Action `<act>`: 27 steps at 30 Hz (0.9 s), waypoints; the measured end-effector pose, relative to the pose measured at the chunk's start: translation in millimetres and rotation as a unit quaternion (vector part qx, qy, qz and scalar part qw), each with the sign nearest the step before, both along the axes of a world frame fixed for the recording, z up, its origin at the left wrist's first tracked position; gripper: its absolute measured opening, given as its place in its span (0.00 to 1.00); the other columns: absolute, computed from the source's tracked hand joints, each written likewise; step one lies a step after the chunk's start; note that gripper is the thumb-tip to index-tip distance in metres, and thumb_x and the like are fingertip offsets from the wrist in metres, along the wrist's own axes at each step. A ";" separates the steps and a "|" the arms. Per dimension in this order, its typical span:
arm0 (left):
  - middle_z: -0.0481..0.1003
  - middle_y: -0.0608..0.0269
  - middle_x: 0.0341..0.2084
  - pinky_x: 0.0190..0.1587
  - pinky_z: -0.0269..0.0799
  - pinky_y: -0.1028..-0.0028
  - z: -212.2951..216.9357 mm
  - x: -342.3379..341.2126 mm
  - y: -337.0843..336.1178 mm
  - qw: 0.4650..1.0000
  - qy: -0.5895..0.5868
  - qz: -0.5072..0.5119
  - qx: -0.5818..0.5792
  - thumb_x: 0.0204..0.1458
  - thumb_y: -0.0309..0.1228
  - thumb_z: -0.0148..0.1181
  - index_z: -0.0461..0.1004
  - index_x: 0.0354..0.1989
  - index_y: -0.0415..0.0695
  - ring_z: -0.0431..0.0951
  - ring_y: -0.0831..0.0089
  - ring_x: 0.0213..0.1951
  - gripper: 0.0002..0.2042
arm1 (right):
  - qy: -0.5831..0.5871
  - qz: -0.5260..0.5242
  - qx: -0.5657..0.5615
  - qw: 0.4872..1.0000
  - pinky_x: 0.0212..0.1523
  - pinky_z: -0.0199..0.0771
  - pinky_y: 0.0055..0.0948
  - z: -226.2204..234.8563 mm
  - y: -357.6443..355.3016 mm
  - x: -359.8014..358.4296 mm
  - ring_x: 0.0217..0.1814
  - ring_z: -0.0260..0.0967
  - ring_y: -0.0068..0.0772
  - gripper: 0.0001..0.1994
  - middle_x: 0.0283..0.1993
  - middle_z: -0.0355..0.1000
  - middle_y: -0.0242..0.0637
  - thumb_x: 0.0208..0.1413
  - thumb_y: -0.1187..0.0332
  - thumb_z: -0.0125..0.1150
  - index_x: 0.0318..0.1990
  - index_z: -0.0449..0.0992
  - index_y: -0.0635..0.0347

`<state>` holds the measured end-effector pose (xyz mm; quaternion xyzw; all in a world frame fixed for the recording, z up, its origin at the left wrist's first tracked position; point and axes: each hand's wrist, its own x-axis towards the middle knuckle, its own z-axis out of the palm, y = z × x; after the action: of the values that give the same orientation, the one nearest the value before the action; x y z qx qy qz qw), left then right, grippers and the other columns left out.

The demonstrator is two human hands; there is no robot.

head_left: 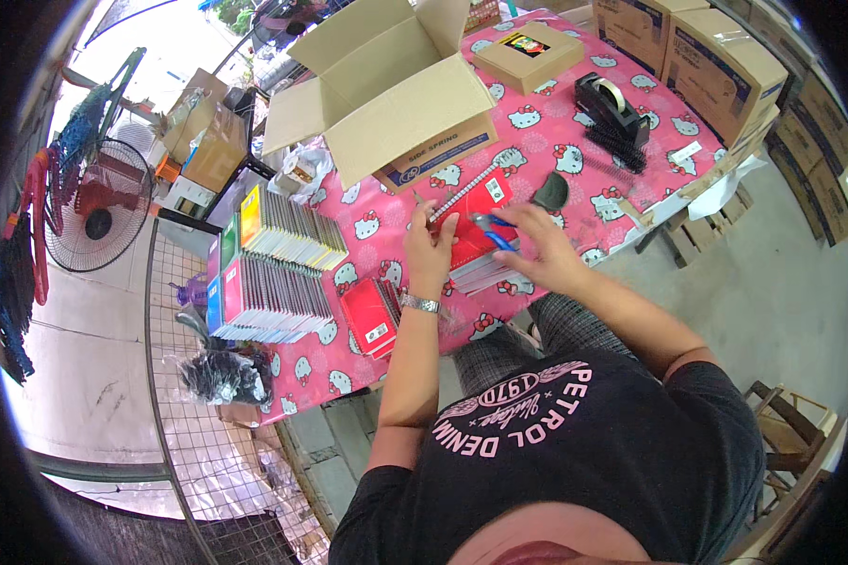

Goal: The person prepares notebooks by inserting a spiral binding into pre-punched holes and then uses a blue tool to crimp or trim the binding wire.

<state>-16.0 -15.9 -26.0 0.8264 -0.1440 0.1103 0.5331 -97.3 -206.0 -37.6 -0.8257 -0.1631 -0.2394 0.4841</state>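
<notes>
A red spiral notebook (473,207) lies on top of a stack of notebooks (478,275) in front of me, its coil along the far left edge. My left hand (431,247) is closed at the near end of that coil, fingers on the notebook's corner. In my right hand (548,252) is a pair of blue-handled pliers (501,241), the metal jaws over the red cover and pointing toward the coil. Whether the jaws touch the wire is too small to tell. Left of my left wrist sits a smaller pile of red spiral notebooks (368,315).
Tall rows of spiral notebooks (278,297) stand at the table's left. Behind is an open cardboard box (415,122). A black tape dispenser (612,108), black coils (615,146) and a dark green scoop-like piece (551,192) lie to the right. Closed cartons (721,71) stand far right.
</notes>
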 end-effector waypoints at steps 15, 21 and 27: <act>0.74 0.59 0.32 0.30 0.76 0.72 -21.7 -4.5 28.1 0.998 -0.054 -0.002 -0.026 0.53 0.19 0.56 0.73 0.43 0.35 0.77 0.72 0.32 0.09 | 0.428 0.173 0.138 0.876 0.42 0.70 0.33 44.6 32.7 14.9 0.41 0.71 0.32 0.24 0.41 0.73 0.42 0.53 0.58 0.65 0.55 0.70 0.59; 0.74 0.55 0.34 0.31 0.77 0.73 -12.1 -45.4 89.8 0.966 -0.135 0.211 -0.060 0.54 0.24 0.59 0.73 0.46 0.36 0.76 0.72 0.34 0.11 | 0.098 0.015 0.057 0.993 0.49 0.70 0.37 -15.3 -0.8 10.2 0.47 0.70 0.41 0.24 0.44 0.72 0.45 0.52 0.60 0.64 0.56 0.69 0.57; 0.71 0.46 0.46 0.40 0.74 0.64 -36.1 -106.4 196.7 0.910 0.040 0.375 0.175 0.51 0.30 0.61 0.73 0.45 0.34 0.76 0.62 0.38 0.16 | 0.155 -0.125 -0.279 0.939 0.51 0.67 0.42 -126.3 -74.7 -7.4 0.51 0.66 0.52 0.24 0.47 0.69 0.46 0.44 0.56 0.67 0.49 0.73 0.56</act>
<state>-122.4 180.8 -62.1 0.9032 0.1806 0.2423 0.3050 -104.7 -280.7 -163.9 -0.9683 -0.0414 -0.1119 0.2193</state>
